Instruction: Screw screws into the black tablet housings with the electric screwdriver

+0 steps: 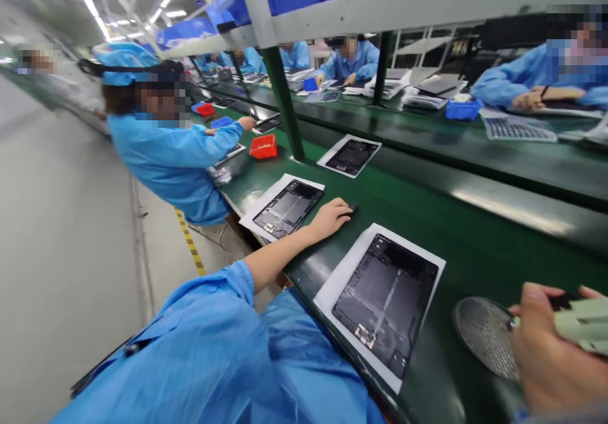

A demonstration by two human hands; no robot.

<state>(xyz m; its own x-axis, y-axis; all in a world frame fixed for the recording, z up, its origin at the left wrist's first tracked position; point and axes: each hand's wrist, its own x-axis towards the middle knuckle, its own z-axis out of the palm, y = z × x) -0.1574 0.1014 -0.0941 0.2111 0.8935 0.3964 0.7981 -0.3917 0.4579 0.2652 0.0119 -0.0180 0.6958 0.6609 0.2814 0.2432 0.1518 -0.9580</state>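
Observation:
My left hand [330, 218] reaches across the green bench, its fingers closed around a small black object [352, 209] close to the surface. At the right edge, my right hand [546, 354] grips a light green device [582, 324], partly cut off by the frame. Beside those fingers is a round mesh disc [487, 335]; whether it joins the green device is unclear. Between my hands, an opened tablet [389, 304] with bare inner parts lies on a white sheet [327, 291]. Another opened tablet [289, 207] rests on its sheet just left of my left hand.
A third opened tablet [352, 155] lies farther back on the green bench [498, 234]. A red bin [263, 147] stands near a green post [284, 104]. At left, a co-worker [166, 152] in blue works at the same bench. A shelf beam [403, 9] crosses overhead.

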